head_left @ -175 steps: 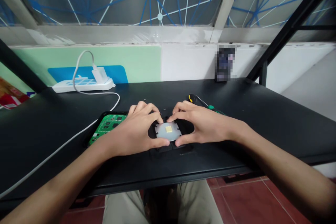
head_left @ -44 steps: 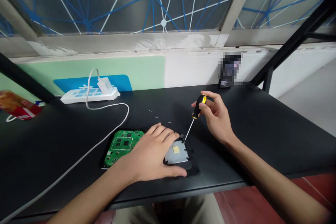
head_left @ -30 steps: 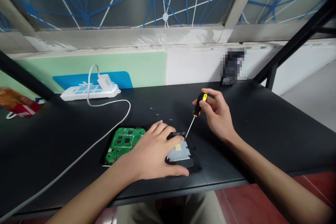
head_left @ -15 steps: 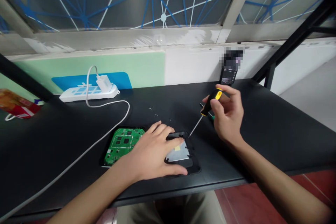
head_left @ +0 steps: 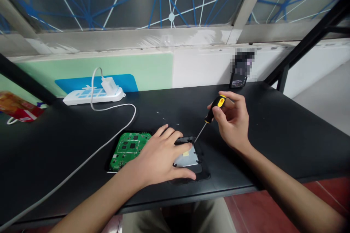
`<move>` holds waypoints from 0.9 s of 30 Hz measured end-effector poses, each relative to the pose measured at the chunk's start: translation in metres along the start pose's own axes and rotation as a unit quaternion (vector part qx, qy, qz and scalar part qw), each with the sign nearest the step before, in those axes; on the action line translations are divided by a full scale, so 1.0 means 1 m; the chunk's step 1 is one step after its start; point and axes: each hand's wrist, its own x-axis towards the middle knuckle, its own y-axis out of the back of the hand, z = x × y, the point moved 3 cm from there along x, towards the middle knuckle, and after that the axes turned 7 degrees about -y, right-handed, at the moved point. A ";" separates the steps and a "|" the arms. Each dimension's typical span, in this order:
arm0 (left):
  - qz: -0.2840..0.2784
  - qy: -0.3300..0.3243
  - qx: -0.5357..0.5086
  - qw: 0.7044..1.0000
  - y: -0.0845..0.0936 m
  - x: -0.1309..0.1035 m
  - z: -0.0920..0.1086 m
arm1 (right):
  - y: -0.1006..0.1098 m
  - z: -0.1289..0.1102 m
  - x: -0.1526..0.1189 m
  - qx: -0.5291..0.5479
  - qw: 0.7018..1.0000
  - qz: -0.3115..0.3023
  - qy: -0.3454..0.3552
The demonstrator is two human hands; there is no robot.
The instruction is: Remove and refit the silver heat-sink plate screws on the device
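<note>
My right hand grips a screwdriver with a black and yellow handle. Its thin shaft slants down to the left, and the tip meets the upper right part of a black plastic housing. Inside that housing lies a silver metal plate with a small yellowish patch. My left hand is spread flat over the housing's left side, with a fingertip on the plate and the thumb along the lower edge. To its left, partly covered by it, is a green circuit board in a dark casing.
Several small screws lie on the black table behind the housing. A white power strip with a plugged-in charger trails a white cable. A phone leans on the wall; a red packet is far left.
My right hand has moved left and slightly inward, bringing the screwdriver tip from the housing's corner edge to just inside it. My left hand stays in place.
</note>
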 end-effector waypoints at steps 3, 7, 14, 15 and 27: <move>0.005 0.001 -0.001 1.000 -0.001 0.000 0.000 | 0.001 0.001 0.000 -0.006 1.000 0.001 -0.005; 0.010 0.001 -0.001 1.000 -0.002 0.000 0.000 | 0.002 0.002 0.000 -0.009 1.000 0.002 -0.009; 0.016 -0.001 -0.005 1.000 0.001 0.001 0.000 | 0.001 -0.002 -0.001 -0.014 1.000 0.000 0.001; 0.016 -0.002 -0.005 1.000 0.001 0.002 0.000 | 0.001 -0.003 -0.001 -0.016 1.000 0.002 0.004; 0.012 -0.007 0.001 1.000 -0.002 0.000 -0.001 | 0.001 0.000 -0.003 -0.052 0.999 0.010 -0.003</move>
